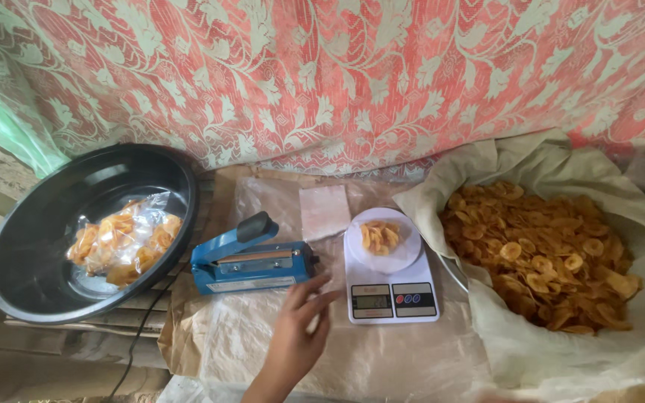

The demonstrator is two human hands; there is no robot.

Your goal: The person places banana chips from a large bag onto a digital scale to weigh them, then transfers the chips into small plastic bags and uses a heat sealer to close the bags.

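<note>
My left hand (298,337) reaches up from the bottom edge over the crinkled plastic sheet (382,362). Its fingers are spread and hold nothing. The fingertips hover just below the right end of a blue heat sealer (248,261) and to the left of a white digital kitchen scale (390,298). A small heap of yellow chips (380,236) lies on the scale's round platform. My right hand is out of view.
A black round basin (39,246) at the left holds a clear bag of chips (125,240). At the right, a large sack lined with pale plastic (516,160) is full of loose chips (546,257). A stack of small clear bags (324,210) lies behind the sealer. Patterned red cloth hangs behind.
</note>
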